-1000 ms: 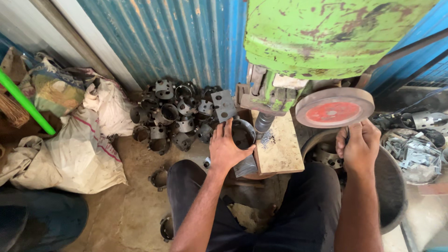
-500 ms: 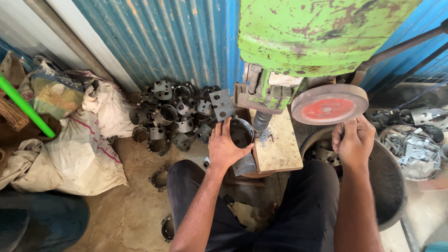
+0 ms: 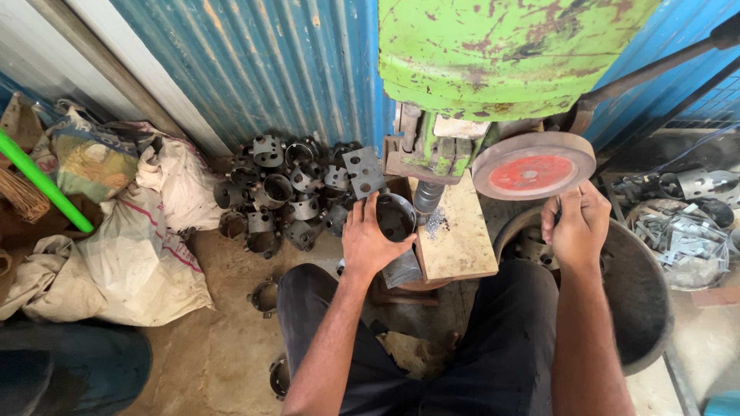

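Round metal shell (image 3: 395,218), dark and open-topped, standing upright at the left edge of the wooden block (image 3: 462,246), just beside the spindle (image 3: 426,196) of the green press (image 3: 501,54) and not quite under it. Clasped from the near side by the left hand (image 3: 368,245), fingers curled round its wall, thumb on the rim. Right hand (image 3: 576,227) closed on a thin dark handle just below the red-faced wheel (image 3: 533,166); fist tight, handle mostly hidden.

Judging by position, about midway through one piece: shell placed and steadied, spindle raised clear of it, metal filings lying on the block beside the spindle. Large heap of similar shells (image 3: 285,192) against the blue corrugated wall (image 3: 270,69), behind the block's left edge. Cannot tell which of these are worked and which raw. A few more pieces in the dark basin (image 3: 647,308) under the right forearm, and loose rings (image 3: 264,295) on the floor by the left knee.

Room tight. Block's far edge crowded by the press column, right edge overhung by the wheel, near edge against the lap. Freest way off the block to the left, toward the heap. Sacks (image 3: 139,262) well apart, further left.
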{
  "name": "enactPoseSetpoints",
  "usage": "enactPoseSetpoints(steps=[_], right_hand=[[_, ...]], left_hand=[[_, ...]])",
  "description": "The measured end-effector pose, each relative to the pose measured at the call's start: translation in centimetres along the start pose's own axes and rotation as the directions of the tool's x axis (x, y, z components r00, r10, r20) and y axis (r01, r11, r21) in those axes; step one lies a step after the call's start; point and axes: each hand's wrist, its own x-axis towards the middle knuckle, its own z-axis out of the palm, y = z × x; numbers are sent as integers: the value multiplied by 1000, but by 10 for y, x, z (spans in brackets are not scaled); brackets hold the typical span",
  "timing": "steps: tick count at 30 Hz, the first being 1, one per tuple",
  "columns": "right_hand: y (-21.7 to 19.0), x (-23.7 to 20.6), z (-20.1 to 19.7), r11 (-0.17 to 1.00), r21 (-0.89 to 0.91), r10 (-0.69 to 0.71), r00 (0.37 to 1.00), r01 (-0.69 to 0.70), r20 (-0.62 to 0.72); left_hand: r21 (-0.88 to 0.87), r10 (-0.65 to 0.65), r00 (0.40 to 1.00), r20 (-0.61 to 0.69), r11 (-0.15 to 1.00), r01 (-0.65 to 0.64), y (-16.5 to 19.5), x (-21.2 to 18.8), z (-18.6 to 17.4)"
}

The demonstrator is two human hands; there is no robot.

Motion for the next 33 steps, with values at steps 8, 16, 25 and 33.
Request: enactPoseSetpoints(steps=[8,16,25,33], right_hand=[[-81,-6,-17,975,-128,192,979,-181,76],[-48,-8,14,983,-133,-128,992,129,21],[-6,-6,6,972,-6,-235,972,235,-5],[-5,-7,7,972,34,-231,973,231,-6]], left_hand=[[29,6,1000,17,1000,-6,4,3,-6],[29,4,1000,11,1000,-4,0,3,-5],[3,8,1000,19,1000,-8,-3,3,-2],[-14,16,1000,11,1000,-16,-3,2,-1]])
